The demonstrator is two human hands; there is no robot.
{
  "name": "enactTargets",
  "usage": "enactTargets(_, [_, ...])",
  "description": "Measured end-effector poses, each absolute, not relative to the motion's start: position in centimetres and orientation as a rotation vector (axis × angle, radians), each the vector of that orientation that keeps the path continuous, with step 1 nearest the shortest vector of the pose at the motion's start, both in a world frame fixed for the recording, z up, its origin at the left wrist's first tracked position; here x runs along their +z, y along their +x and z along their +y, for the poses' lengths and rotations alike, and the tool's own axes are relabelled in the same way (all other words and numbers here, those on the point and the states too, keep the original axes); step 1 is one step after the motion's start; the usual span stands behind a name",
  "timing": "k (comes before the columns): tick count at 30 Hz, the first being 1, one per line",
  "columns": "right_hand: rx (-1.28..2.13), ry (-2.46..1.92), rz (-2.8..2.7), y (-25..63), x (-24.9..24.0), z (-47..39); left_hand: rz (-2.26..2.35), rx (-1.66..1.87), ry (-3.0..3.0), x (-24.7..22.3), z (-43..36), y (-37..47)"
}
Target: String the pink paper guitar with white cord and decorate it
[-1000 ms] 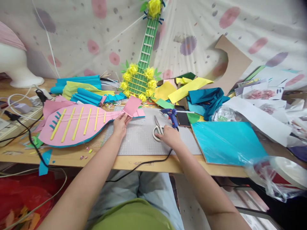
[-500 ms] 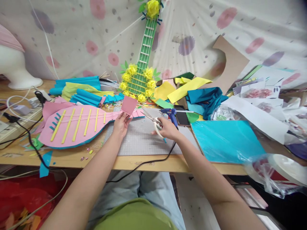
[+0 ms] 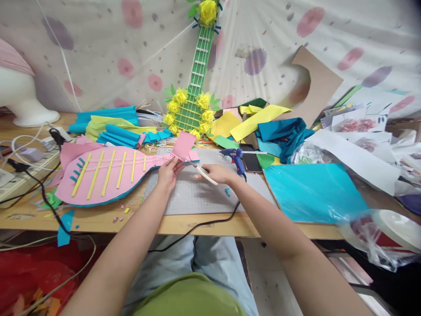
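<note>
A piece of pink paper (image 3: 184, 145) is pinched in my left hand (image 3: 169, 172), held up over the neck end of the pink paper instrument. My right hand (image 3: 217, 173) grips white-handled scissors (image 3: 206, 174), whose blades point left and meet the lower edge of the pink paper. Whether the blades are parted there is too small to tell. The pink instrument (image 3: 108, 177), with yellow strips across its body and a blue edge, lies to the left. Beneath both hands is a grey cutting mat (image 3: 197, 202).
A blue glue gun (image 3: 235, 159) rests beside a phone (image 3: 252, 159), its black cord crossing the front edge. A turquoise sheet (image 3: 315, 193) lies right. Behind stands a green paper guitar (image 3: 197, 83) with yellow flowers. A power strip (image 3: 29, 175) sits far left.
My right hand has moved left, and the scissors have come from a gap away to the pink paper's lower edge. The left hand has shifted slightly right, tilting the paper.
</note>
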State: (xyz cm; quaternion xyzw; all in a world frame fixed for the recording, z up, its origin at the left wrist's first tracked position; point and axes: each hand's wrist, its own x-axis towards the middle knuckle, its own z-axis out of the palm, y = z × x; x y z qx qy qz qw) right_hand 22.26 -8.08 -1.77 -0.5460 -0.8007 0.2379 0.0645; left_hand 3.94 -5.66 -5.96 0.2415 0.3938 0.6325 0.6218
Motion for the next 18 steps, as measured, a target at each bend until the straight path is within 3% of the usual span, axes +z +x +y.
enactTargets(9, [0.997,-1.566,-2.412,22.4,-0.4,-7.6,0.999,1.435,0.519,-5.3,-5.8,4.3])
enactTargets(18, [1.068,-1.546,-2.451,22.3,0.3,-7.4,1.04,1.404,0.481,-4.9,-5.7,4.5])
